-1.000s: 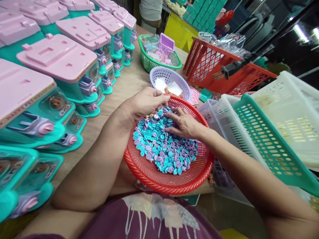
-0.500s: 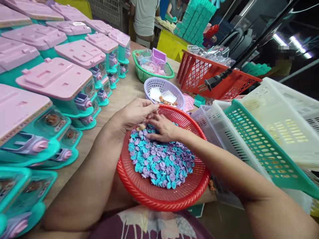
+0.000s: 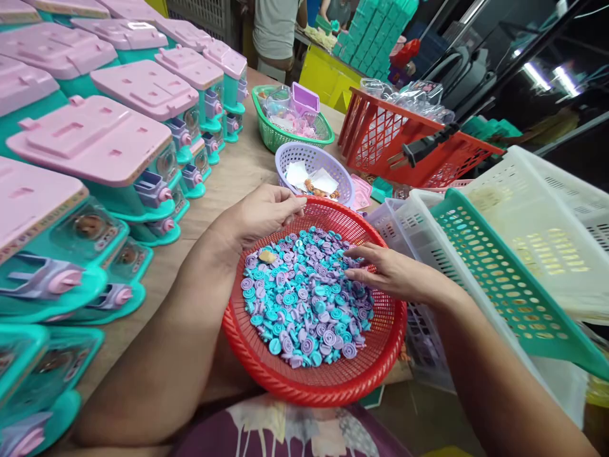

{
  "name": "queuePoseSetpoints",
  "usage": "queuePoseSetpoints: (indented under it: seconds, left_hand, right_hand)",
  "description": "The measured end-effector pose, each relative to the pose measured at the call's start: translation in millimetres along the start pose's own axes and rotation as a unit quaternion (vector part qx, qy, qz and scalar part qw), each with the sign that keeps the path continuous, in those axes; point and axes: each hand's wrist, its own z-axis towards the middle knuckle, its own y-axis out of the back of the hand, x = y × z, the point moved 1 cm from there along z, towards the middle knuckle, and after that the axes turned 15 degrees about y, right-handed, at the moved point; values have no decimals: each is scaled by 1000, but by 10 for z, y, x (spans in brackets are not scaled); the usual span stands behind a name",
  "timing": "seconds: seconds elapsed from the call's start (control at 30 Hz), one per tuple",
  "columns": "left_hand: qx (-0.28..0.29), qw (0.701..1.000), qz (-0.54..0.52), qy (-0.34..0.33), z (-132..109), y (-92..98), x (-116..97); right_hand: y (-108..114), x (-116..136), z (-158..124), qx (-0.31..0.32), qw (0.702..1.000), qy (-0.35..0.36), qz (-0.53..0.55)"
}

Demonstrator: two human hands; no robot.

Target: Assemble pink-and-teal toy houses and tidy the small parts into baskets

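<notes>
A round red basket (image 3: 314,395) in front of me holds a heap of small purple and turquoise plastic pieces (image 3: 299,298), round with spiral faces. Over its far left rim is my left hand (image 3: 267,214), closed, thumb pressed against the bent fingers; whatever they may hold is hidden. My right hand (image 3: 387,270) reaches in from the right, fingers stretched and slightly apart, fingertips at the heap's right edge. Nothing shows in its grasp. One small tan piece (image 3: 267,256) lies on the heap below my left hand.
Rows of pink-lidded turquoise toy houses (image 3: 98,136) fill the left. Beyond the red basket stand a purple basket (image 3: 311,154), a green basket (image 3: 271,136) and an orange crate (image 3: 404,139). White and green crates (image 3: 480,279) lean at right. A person (image 3: 275,32) stands far back.
My right hand has moved right, from beside my left hand to the heap's right side, uncovering pieces at the far side. My left hand stays closed at the rim.
</notes>
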Motion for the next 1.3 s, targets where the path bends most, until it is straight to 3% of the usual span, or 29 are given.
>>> queuePoseSetpoints:
  seconds: [0.03, 0.1, 0.2, 0.33, 0.43, 0.6, 0.93, 1.03, 1.13, 1.3]
  left_hand:
    - [-2, 1000, 3, 1, 1, -2, 2]
    - [-3, 1000, 10, -4, 5, -4, 5]
    - [0, 1000, 23, -9, 11, -3, 8]
    - [-12, 999, 40, -18, 6, 0, 2]
    - [-11, 999, 44, -16, 0, -4, -2]
    - [1, 999, 47, -5, -2, -15, -10]
    - [-3, 1000, 16, -20, 5, -23, 7]
    - [1, 999, 14, -29, 17, -25, 17]
    - [-1, 1000, 15, -27, 24, -22, 16]
    - [-4, 1000, -24, -9, 64, 3, 23]
  right_hand:
    - [-48, -21, 2, -15, 998, -41, -48]
    - [-147, 19, 80, -38, 992, -57, -110]
    - [-297, 214, 367, -54, 988, 24, -145]
    - [-552, 373, 862, 52, 975, 123, -176]
    - [-680, 320, 1083, 78, 964, 142, -210]
    - [-717, 218, 1148, 53, 969, 168, -173]
    - [-823, 257, 1185, 0, 974, 161, -161]
    - [-762, 240, 1171, -3, 976, 172, -134]
    - [-529, 233, 1109, -28, 980, 180, -84]
    - [46, 332, 921, -233, 955, 179, 25]
